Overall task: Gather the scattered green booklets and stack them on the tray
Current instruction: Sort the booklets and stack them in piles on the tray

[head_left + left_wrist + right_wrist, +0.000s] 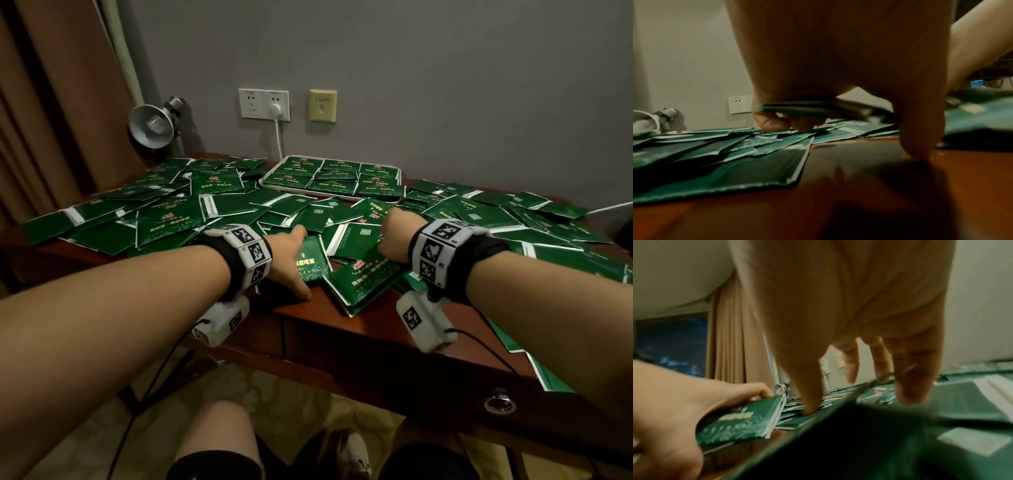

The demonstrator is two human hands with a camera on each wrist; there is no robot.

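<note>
Green booklets (219,205) litter the desk (342,325); some fill the far tray (270,176). Left hand (287,260) pinches a thin stack (310,258); right hand (397,236) lifts one by its edge. Light, floppy, glossy, probably slippery: best pinched at edges.

Fingers of the left hand (287,256) lie hidden beneath the held booklets (311,258), whose edges blur in the left wrist view. Fingers of the right hand (397,236) are concealed behind its own back; in the right wrist view a tilted booklet (859,426) nearest the lens is smeared and cut by the lower edge. Print on booklets in the tray (270,173) is too small to read.
</note>
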